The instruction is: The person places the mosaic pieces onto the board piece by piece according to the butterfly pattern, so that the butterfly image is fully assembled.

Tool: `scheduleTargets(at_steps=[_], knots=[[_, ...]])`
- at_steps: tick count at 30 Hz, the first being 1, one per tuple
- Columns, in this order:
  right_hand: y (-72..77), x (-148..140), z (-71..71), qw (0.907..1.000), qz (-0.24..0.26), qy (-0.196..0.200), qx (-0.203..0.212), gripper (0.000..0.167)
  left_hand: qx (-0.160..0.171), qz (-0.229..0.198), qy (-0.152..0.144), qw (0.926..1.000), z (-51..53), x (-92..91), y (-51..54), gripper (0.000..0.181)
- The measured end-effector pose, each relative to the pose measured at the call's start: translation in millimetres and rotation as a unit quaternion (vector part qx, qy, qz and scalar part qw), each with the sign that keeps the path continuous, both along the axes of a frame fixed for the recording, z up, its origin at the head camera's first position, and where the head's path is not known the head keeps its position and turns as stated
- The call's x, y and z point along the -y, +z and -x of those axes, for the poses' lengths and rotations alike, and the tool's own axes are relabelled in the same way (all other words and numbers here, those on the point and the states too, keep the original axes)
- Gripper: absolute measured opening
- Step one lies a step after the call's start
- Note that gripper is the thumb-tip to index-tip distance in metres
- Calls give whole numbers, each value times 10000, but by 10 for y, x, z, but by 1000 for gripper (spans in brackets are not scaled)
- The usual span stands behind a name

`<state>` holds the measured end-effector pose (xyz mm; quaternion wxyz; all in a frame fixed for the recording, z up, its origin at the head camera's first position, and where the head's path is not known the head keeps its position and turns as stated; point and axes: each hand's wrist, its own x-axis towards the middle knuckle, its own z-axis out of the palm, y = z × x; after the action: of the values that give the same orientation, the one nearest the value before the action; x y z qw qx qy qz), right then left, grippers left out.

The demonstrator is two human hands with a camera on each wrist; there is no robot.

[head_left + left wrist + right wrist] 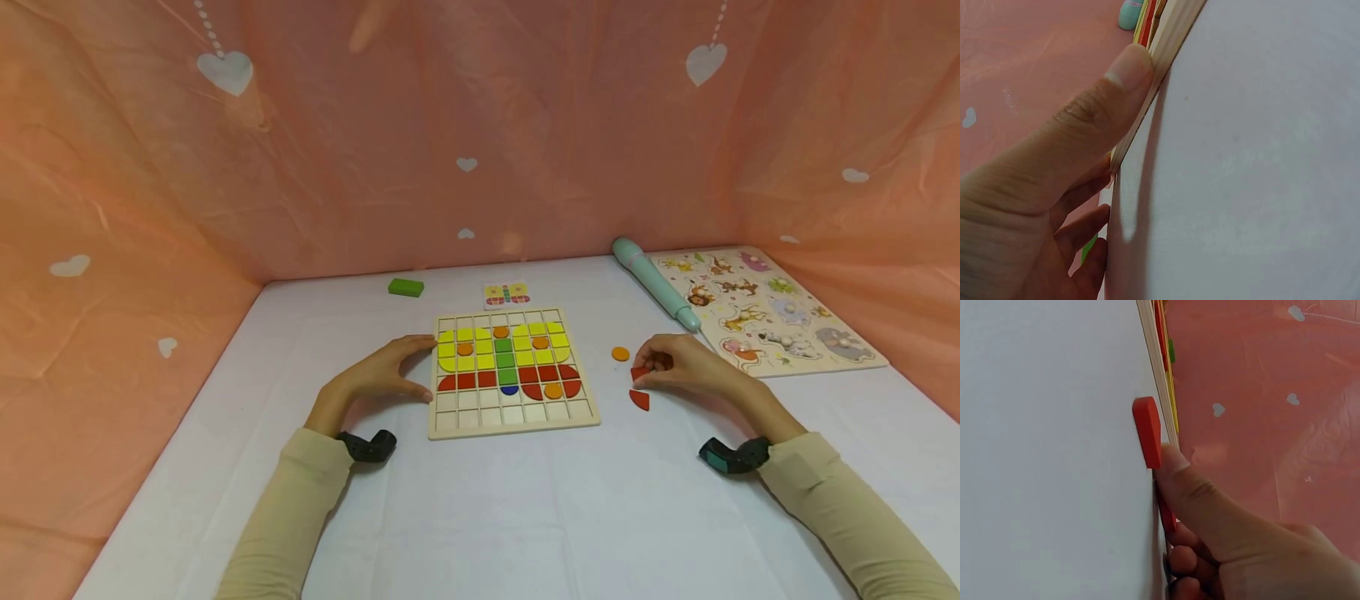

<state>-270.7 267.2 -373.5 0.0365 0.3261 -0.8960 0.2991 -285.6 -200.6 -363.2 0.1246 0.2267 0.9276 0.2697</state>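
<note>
A square wooden grid board (457, 423) lies mid-table, bearing yellow, red, green, orange and blue flat pieces. My left hand (382, 368) touches the board's left edge with thumb and fingertips, fingers fairly straight; the left wrist view shows the thumb (1094, 109) against the wooden side. Right of the board, my right hand (675, 364) pinches a red piece (1167, 512) between thumb and fingers, close to the tabletop. Just in front of it lies a red quarter-circle piece (640, 400). An orange disc (620, 354) lies beside that hand's fingertips. The pinched piece is partly hidden.
Behind the board is a small pattern card (507, 296) with a butterfly-like design. A green block (406, 287) lies at the back left. A mint-green microphone-shaped object (656, 285) lies against an animal puzzle board (780, 308) at the back right. Pink curtains (480, 125) enclose the table.
</note>
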Motion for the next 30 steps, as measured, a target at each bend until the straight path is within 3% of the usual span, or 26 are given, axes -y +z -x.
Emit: scheduleTargets(at_steps=[10,19,24,30], knots=[[88,214,8,9998,-17,-135,-111,21,-45,-15,-25,10000,-1,11,9,95],[265,1127,-17,9983,-46,572,-52,27,1,-40,-24,10000,8,-6,-9,95],[223,1585,-26,9954,-121,922,-227,29,-17,-29,-10,10000,10,-19,-8,94],[118,1896,-21,9937,-234,1092,4,28,14,15,50,10000,10,-11,-8,94]])
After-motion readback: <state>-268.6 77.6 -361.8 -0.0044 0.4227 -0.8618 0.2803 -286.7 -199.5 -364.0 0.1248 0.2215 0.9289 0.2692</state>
